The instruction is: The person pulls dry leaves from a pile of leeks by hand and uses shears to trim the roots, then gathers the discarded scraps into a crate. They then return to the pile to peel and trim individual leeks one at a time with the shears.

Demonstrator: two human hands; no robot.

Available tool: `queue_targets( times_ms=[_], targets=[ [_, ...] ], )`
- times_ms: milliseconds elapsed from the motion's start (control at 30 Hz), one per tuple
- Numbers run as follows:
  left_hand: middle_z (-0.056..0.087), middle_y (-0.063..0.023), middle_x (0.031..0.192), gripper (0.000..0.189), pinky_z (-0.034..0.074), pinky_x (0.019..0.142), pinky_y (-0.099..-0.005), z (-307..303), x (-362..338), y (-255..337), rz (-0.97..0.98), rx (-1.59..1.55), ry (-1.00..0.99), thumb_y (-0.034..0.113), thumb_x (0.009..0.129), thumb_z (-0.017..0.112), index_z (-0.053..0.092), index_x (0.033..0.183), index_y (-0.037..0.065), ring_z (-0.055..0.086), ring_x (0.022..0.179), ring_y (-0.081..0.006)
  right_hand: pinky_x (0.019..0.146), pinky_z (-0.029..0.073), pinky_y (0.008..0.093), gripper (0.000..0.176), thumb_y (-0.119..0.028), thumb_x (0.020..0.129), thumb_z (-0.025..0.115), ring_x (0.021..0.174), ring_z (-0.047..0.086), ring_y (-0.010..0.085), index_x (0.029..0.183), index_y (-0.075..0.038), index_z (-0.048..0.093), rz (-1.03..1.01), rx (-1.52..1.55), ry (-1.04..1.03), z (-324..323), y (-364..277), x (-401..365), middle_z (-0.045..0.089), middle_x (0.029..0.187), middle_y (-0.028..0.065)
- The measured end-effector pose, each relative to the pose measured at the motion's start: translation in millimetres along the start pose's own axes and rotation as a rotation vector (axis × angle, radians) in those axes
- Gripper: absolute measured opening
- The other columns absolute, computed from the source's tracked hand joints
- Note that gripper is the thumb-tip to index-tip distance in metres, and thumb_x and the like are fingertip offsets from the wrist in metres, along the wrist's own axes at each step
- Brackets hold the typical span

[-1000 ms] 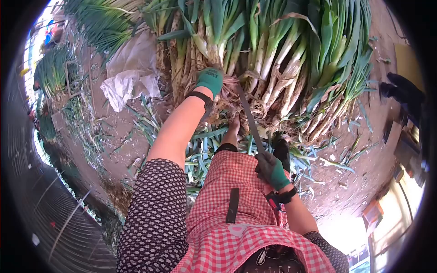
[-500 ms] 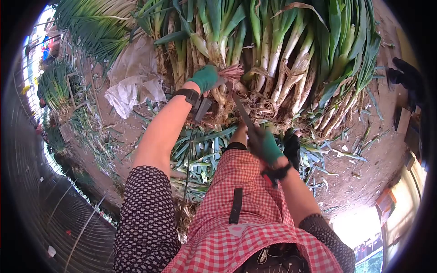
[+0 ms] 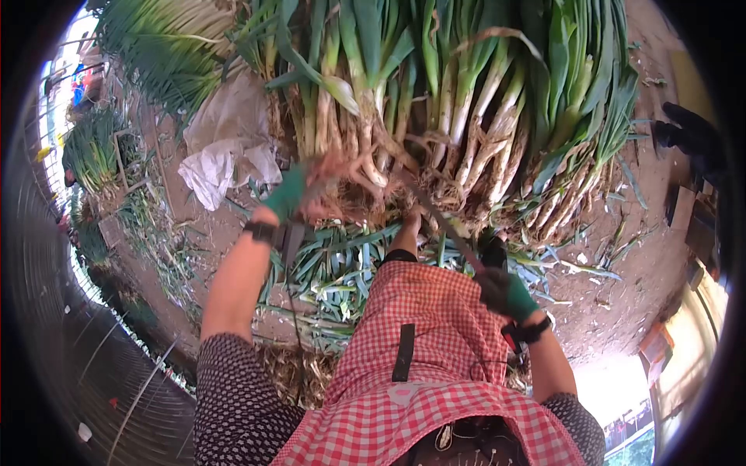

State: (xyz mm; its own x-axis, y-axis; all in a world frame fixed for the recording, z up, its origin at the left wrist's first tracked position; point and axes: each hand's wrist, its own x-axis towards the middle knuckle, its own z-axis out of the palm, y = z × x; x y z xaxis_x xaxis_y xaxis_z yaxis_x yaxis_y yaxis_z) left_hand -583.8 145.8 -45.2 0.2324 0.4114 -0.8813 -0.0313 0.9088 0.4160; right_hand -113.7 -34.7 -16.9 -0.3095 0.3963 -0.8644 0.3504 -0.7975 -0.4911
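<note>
My left hand point(image 3: 289, 193), in a green glove, is blurred by motion in front of the large leeks point(image 3: 497, 144). Its fingers seem closed on a bunch of reddish strands point(image 3: 336, 172), smeared across the leek roots. My right hand point(image 3: 505, 293), gloved in green and dark grey, is wrapped round the handle of a long-bladed tool point(image 3: 447, 227). The blade slants up and left to the soil-covered roots; its tip is hard to make out. The leeks lie in a thick row, white stems and roots towards me, green leaves away.
A pale crumpled sheet point(image 3: 225, 147) lies left of the leeks, below another green pile point(image 3: 167, 46). Cut leaves point(image 3: 342, 268) litter the ground between the row and my checked apron point(image 3: 427, 311). A cord hangs from the device at my left wrist.
My left hand has moved left and down with the reddish strands. My right hand has drawn back right and towards me with the tool, so the hands are wider apart.
</note>
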Motion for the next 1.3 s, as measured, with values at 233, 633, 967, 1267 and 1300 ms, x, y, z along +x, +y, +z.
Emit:
queue_targets(
  times_ms=[233,633,967,1267,1300],
  targets=[
    [0.059,0.0,0.117,0.041,0.053,0.083,-0.031,11.9,-170.4,-11.3,0.357,0.243,0.029,0.029,0.101,0.055,0.049,0.139,0.012,0.059,0.101,-0.0128,0.047,0.041,0.0224,0.024,-0.026,0.099,0.058,0.053,0.053,0.0074,0.11,-0.006,0.067,0.184,0.342,0.183,-20.1,-82.9,-56.7,0.059,0.068,-0.0004],
    [0.057,-0.0057,0.125,0.047,0.047,0.096,-0.0339,86.6,-170.7,-61.1,0.157,-0.196,-0.054,0.02,0.096,0.059,0.048,0.14,0.006,0.057,0.108,-0.0151,0.058,0.05,0.0297,0.03,-0.024,0.098,0.056,0.062,0.061,0.0134,0.115,-0.001,0.064,-0.138,-0.149,-0.219,53.0,-203.0,131.1,0.064,0.075,0.0042],
    [0.069,-0.0055,0.09,0.045,0.052,0.07,-0.0309,-7.8,-288.7,-185.4,0.019,0.075,0.485,0.041,0.092,0.066,0.065,0.113,0.001,0.065,0.08,-0.0144,0.05,0.046,0.0278,0.025,-0.023,0.097,0.057,0.059,0.06,0.012,0.111,-0.004,0.066,-0.14,0.243,-0.049,54.3,-191.7,94.2,0.063,0.07,0.0022],
    [0.067,-0.0172,0.117,0.041,0.052,0.09,-0.0375,72.2,30.2,239.7,1.289,0.74,0.257,0.009,0.085,0.064,0.061,0.126,0.008,0.067,0.106,-0.0303,0.05,0.049,0.0262,0.022,-0.022,0.097,0.055,0.057,0.06,0.013,0.103,-0.003,0.065,-0.183,0.423,0.352,-41.1,-241.8,28.7,0.065,0.07,0.0063],
    [0.067,-0.0166,0.114,0.04,0.053,0.088,-0.0397,100.9,49.9,267.8,1.307,0.772,0.259,0.012,0.083,0.066,0.062,0.123,0.01,0.066,0.104,-0.0326,0.051,0.049,0.0259,0.021,-0.021,0.096,0.056,0.057,0.061,0.013,0.103,-0.002,0.065,-0.246,0.353,0.352,-48.6,-246.9,36.8,0.065,0.071,0.0064]
  ],
)
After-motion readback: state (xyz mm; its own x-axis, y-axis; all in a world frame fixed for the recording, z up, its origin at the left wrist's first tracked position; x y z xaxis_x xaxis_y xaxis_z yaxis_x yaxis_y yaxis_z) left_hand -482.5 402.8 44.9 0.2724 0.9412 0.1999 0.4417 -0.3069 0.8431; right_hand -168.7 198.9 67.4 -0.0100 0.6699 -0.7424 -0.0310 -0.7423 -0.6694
